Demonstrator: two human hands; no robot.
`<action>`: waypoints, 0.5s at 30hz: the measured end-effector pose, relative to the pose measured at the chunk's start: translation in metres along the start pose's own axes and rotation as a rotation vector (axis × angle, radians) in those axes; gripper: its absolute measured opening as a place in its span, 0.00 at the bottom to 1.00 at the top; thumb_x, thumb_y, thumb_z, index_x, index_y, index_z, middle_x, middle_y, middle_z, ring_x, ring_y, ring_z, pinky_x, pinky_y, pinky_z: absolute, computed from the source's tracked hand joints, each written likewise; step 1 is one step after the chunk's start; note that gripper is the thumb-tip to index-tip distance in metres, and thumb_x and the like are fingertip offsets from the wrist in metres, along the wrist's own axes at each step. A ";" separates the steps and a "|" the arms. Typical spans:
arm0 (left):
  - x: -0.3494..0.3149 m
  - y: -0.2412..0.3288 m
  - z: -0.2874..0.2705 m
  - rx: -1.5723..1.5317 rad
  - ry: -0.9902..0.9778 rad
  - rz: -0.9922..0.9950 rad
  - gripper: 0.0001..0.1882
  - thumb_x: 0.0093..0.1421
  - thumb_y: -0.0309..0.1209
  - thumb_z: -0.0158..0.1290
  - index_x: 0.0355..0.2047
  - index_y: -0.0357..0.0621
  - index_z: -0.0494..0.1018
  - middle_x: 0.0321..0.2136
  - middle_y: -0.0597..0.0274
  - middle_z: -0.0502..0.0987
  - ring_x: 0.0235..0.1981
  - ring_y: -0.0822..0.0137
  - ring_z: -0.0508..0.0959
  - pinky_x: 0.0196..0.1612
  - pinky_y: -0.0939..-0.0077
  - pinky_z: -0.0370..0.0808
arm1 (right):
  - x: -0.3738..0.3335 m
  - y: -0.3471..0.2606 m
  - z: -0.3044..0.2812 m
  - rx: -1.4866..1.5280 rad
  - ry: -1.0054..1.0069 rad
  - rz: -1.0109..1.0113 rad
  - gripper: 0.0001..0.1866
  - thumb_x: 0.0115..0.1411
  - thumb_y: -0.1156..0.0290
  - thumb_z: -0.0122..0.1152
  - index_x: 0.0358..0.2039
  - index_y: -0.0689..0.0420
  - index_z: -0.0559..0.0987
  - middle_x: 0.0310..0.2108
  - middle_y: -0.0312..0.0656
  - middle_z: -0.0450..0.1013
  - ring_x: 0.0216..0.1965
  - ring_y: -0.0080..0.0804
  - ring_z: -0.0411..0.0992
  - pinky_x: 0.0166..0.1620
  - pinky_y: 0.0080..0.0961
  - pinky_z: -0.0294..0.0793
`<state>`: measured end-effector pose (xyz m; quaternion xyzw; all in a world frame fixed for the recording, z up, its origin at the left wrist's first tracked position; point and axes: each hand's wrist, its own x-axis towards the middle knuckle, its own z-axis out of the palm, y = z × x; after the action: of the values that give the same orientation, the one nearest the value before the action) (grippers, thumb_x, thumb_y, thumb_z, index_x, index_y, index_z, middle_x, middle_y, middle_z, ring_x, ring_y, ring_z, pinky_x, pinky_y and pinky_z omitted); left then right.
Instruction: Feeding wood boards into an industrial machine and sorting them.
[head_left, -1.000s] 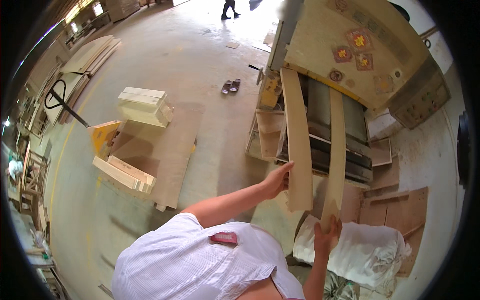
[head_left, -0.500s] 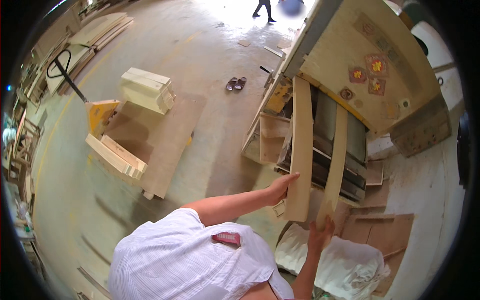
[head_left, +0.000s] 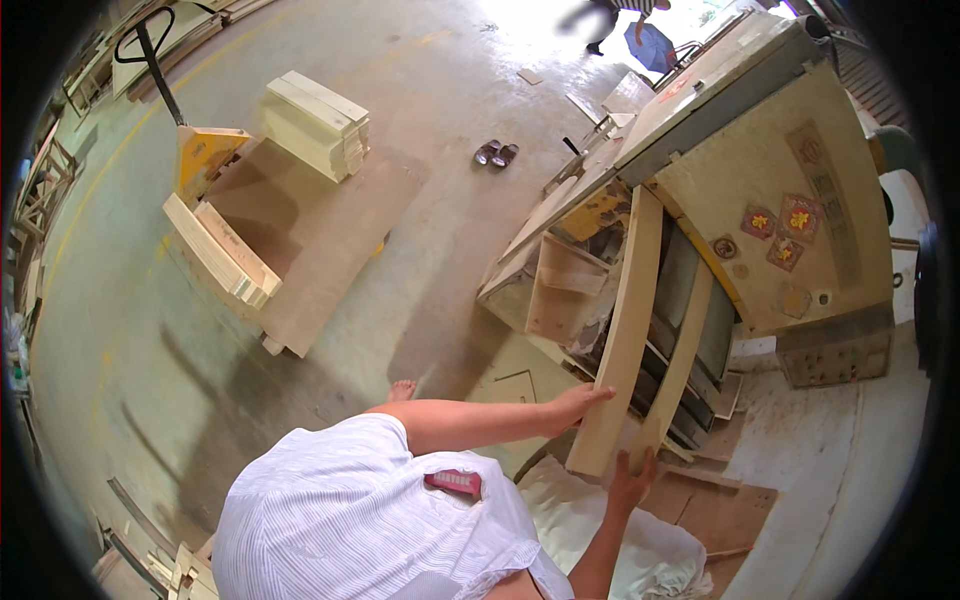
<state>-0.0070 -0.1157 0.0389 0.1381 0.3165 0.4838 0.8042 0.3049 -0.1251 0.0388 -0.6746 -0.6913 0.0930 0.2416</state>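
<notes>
Two long pale wooden boards stick out side by side from the mouth of a big cream woodworking machine (head_left: 770, 190). My left hand (head_left: 582, 407) grips the left edge of the wider left board (head_left: 630, 320), close to its near end. Lower down, my right hand (head_left: 632, 478) holds the near end of the narrower right board (head_left: 684, 365), its fingers wrapped around that end. The far ends of both boards are hidden under the machine's hood. Dark metal bed parts show between and beside the boards.
Left stands a yellow pallet truck (head_left: 207, 150) beside a brown sheet (head_left: 330, 265) bearing two stacks of boards. White sacking (head_left: 620, 545) lies below my right hand. A pair of sandals (head_left: 496, 153) rests on the floor. A person (head_left: 605, 20) is at the bright far opening.
The view has swung, so the machine sits further right and lower. Both hands keep their holds on the boards. My bare foot now shows, and the distant person has moved right.
</notes>
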 end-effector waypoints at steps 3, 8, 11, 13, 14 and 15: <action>0.003 -0.003 -0.007 -0.007 -0.013 -0.005 0.38 0.76 0.61 0.56 0.75 0.51 0.67 0.70 0.60 0.75 0.70 0.61 0.74 0.70 0.51 0.71 | 0.012 -0.002 0.011 -0.041 0.013 -0.033 0.39 0.66 0.55 0.78 0.72 0.62 0.77 0.74 0.68 0.66 0.76 0.67 0.64 0.76 0.55 0.65; 0.003 -0.001 -0.011 0.038 -0.035 -0.034 0.38 0.77 0.61 0.55 0.76 0.51 0.67 0.69 0.60 0.75 0.70 0.62 0.74 0.71 0.53 0.70 | 0.025 -0.003 0.023 -0.143 0.061 -0.092 0.36 0.69 0.57 0.77 0.72 0.60 0.77 0.71 0.61 0.70 0.71 0.60 0.70 0.73 0.50 0.70; 0.002 -0.001 -0.014 0.058 -0.042 -0.031 0.37 0.77 0.61 0.55 0.75 0.51 0.68 0.69 0.61 0.76 0.69 0.61 0.75 0.70 0.54 0.70 | 0.033 -0.012 0.024 -0.142 0.041 -0.047 0.36 0.70 0.56 0.76 0.72 0.60 0.77 0.72 0.61 0.68 0.72 0.60 0.68 0.74 0.50 0.68; 0.002 0.000 -0.012 0.061 -0.047 -0.040 0.37 0.77 0.61 0.55 0.75 0.51 0.68 0.69 0.60 0.76 0.68 0.61 0.75 0.69 0.54 0.71 | 0.039 -0.017 0.024 -0.132 0.029 -0.016 0.36 0.70 0.55 0.76 0.72 0.60 0.77 0.74 0.62 0.67 0.73 0.61 0.67 0.75 0.50 0.67; 0.001 0.001 -0.013 0.057 -0.043 -0.040 0.37 0.77 0.61 0.55 0.74 0.50 0.68 0.68 0.60 0.76 0.68 0.60 0.75 0.69 0.54 0.72 | 0.044 -0.020 0.027 -0.146 0.034 -0.019 0.36 0.71 0.55 0.74 0.73 0.60 0.76 0.75 0.62 0.66 0.74 0.61 0.66 0.75 0.50 0.66; 0.000 0.001 -0.012 0.062 -0.044 -0.047 0.37 0.77 0.61 0.55 0.74 0.50 0.68 0.68 0.60 0.76 0.68 0.60 0.75 0.69 0.54 0.72 | 0.048 -0.024 0.029 -0.160 0.039 -0.023 0.35 0.72 0.55 0.73 0.73 0.60 0.76 0.76 0.62 0.65 0.75 0.62 0.65 0.76 0.51 0.65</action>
<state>-0.0156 -0.1159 0.0299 0.1662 0.3165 0.4518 0.8174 0.2719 -0.0740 0.0343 -0.6855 -0.6994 0.0215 0.2011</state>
